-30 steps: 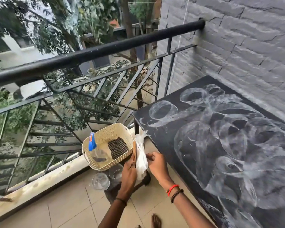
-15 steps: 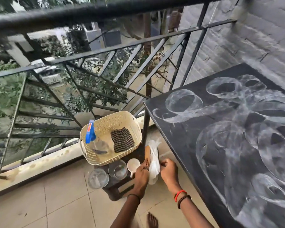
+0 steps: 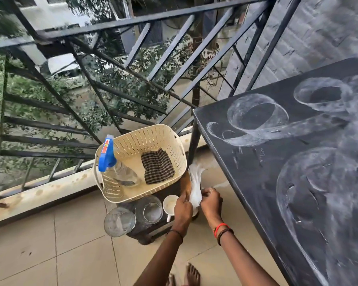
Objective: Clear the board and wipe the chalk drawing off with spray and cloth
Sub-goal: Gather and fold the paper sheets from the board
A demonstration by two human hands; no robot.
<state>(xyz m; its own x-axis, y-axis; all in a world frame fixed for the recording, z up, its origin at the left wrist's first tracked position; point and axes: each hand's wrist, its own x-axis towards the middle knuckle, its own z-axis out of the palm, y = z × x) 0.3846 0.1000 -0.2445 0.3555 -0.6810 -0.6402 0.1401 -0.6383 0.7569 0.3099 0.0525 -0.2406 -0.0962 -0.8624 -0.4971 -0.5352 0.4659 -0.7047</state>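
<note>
While the black rectangular board (image 3: 256,162) fills the right half of the frame, its top covered in smeared white chalk loops (image 3: 256,118), both hands work just off its lower left edge. The left hand (image 3: 182,207) has its fingers curled round a crumpled white plastic bag (image 3: 194,182) and a brownish slat-like object (image 3: 186,184) (too blurred to name), and the right hand (image 3: 212,201) pinches the same bag from the other side. Left of the hands, at the frame's centre, a cream perforated plastic basket (image 3: 145,129) holds a clear spray bottle with a blue trigger head (image 3: 120,172), tilted against its left wall, and a dark checked cloth (image 3: 157,166) lying apart from the bottle. The basket sits on a low dark stool (image 3: 149,234), together with two clear glass jars (image 3: 119,221) and a small white cup (image 3: 170,203) just beside the left hand. A black metal railing (image 3: 132,21) crosses the upper left, beige floor tiles (image 3: 50,254) the lower left, a grey brick wall (image 3: 318,38) the upper right.
</note>
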